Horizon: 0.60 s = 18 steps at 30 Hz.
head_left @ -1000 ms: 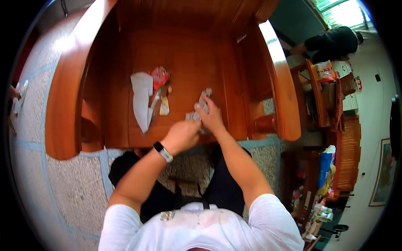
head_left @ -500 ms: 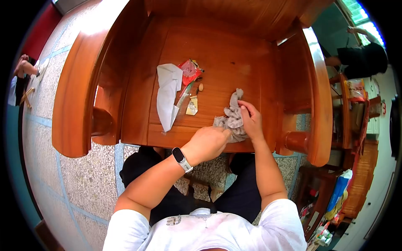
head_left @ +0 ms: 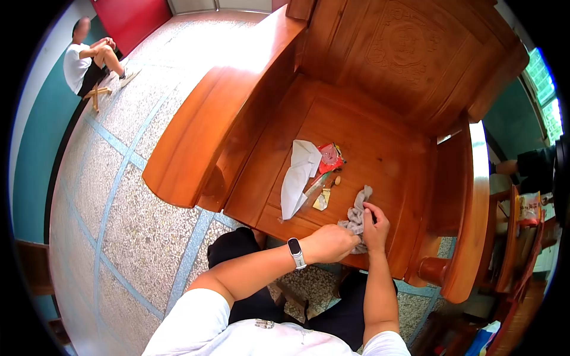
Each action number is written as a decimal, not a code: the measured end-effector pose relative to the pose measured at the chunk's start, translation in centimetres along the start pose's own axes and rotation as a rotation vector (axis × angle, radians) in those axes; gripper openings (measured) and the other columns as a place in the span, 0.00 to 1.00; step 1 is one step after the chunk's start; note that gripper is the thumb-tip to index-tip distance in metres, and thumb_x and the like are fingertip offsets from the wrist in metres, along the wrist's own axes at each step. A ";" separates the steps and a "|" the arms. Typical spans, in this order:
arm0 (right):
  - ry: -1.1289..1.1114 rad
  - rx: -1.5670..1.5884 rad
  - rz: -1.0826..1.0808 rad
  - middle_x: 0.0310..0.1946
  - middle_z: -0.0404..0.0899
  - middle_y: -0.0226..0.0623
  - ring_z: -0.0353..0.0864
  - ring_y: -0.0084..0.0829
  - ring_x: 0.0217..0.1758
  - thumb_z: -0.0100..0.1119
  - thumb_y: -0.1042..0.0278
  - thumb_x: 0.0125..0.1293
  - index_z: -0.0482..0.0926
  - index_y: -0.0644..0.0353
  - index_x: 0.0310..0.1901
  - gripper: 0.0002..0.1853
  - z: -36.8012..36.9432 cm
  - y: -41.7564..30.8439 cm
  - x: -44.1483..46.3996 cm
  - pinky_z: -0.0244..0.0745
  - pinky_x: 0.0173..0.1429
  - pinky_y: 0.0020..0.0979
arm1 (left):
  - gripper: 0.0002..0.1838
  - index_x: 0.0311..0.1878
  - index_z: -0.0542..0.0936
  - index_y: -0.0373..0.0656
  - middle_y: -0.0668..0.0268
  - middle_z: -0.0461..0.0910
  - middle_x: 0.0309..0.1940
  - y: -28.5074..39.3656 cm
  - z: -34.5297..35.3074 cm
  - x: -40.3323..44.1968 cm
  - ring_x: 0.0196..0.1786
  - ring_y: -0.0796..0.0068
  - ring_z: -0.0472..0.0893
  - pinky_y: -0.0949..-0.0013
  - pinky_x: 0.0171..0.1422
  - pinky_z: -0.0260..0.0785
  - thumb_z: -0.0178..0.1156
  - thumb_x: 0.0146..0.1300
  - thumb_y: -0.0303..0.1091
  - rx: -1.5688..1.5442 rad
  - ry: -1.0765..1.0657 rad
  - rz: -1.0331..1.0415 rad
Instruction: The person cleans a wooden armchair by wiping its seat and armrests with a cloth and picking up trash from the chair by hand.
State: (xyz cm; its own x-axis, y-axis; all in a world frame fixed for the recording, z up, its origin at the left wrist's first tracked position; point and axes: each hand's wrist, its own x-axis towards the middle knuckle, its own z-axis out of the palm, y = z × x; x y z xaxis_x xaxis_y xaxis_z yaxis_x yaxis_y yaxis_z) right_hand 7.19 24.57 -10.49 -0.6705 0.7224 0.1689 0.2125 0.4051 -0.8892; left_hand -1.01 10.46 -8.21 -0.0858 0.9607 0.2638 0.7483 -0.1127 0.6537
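A crumpled grey cloth [head_left: 355, 217] lies at the front right of a wooden armchair's seat [head_left: 380, 178]. My left hand [head_left: 328, 244], with a watch on its wrist, is closed at the cloth's near left edge. On the cloth's right side, my right hand [head_left: 377, 229] pinches it with thumb and fingers. Part of the cloth is hidden behind both hands. Left of it on the seat are a folded white paper [head_left: 299, 180], a red wrapper [head_left: 331, 159], a small yellowish scrap [head_left: 322, 200] and a small tan piece [head_left: 338, 180].
The chair's broad left armrest [head_left: 202, 139] and right armrest [head_left: 472, 225] flank the seat. A person [head_left: 83, 59] sits on a low stool at the far left. Shelves with a packet [head_left: 529, 209] stand at the right, near another person's dark clothing [head_left: 534, 169].
My view has swung left and tilted, so the chair appears farther right and lower. Both hands stay at the cloth. The seated person at the left has come more fully into view.
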 end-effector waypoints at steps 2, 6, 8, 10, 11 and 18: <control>-0.021 0.007 -0.007 0.35 0.81 0.40 0.79 0.26 0.39 0.52 0.72 0.62 0.79 0.65 0.40 0.09 0.1 -0.2 -0.2 0.71 0.45 0.26 | 0.07 0.27 0.70 0.38 0.58 0.73 0.22 0.1 0.2 0.1 0.28 0.55 0.76 0.57 0.32 0.69 0.54 0.54 0.31 -0.022 0.003 0.001; -0.034 0.024 0.011 0.36 0.82 0.38 0.79 0.26 0.39 0.52 0.73 0.62 0.80 0.65 0.40 0.09 0.1 -0.6 -0.4 0.71 0.44 0.25 | 0.08 0.26 0.70 0.38 0.58 0.73 0.22 0.8 -0.3 0.5 0.28 0.55 0.76 0.56 0.32 0.68 0.54 0.55 0.32 -0.056 -0.038 -0.004; -0.008 0.030 0.013 0.36 0.82 0.38 0.79 0.25 0.40 0.52 0.73 0.62 0.80 0.66 0.40 0.09 -0.1 -0.1 -0.6 0.72 0.45 0.25 | 0.07 0.27 0.71 0.39 0.58 0.74 0.22 0.8 -0.3 0.3 0.28 0.55 0.76 0.57 0.32 0.69 0.54 0.55 0.32 -0.035 -0.034 0.014; 0.020 0.021 0.034 0.36 0.81 0.38 0.79 0.25 0.40 0.51 0.74 0.62 0.80 0.66 0.39 0.09 0.1 0.8 -0.8 0.72 0.45 0.26 | 0.06 0.27 0.72 0.40 0.57 0.74 0.22 0.7 -0.1 0.0 0.28 0.55 0.77 0.57 0.31 0.69 0.54 0.54 0.32 -0.021 0.009 0.039; 0.054 0.027 0.012 0.36 0.81 0.38 0.79 0.25 0.41 0.51 0.75 0.62 0.80 0.66 0.39 0.08 0.0 1.7 -0.8 0.72 0.46 0.26 | 0.06 0.26 0.72 0.40 0.57 0.75 0.22 0.6 0.4 -0.2 0.28 0.54 0.77 0.58 0.31 0.70 0.53 0.53 0.32 -0.033 0.047 0.058; 0.055 -0.611 -0.051 0.34 0.81 0.45 0.82 0.37 0.38 0.52 0.78 0.54 0.80 0.60 0.38 0.11 -9.2 1.1 2.1 0.75 0.43 0.31 | 0.04 0.29 0.73 0.41 0.59 0.74 0.22 0.6 -3.1 -0.2 0.29 0.59 0.76 0.60 0.33 0.69 0.55 0.53 0.30 0.010 0.095 0.020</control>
State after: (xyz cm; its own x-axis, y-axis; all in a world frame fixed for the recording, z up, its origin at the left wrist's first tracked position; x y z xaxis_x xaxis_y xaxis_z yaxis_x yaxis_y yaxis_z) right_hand 12.57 31.69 -7.21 -0.6566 0.7148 0.2406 0.5610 0.6761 -0.4777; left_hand -2.57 9.40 -5.69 -0.1325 0.9300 0.3429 0.7571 -0.1284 0.6405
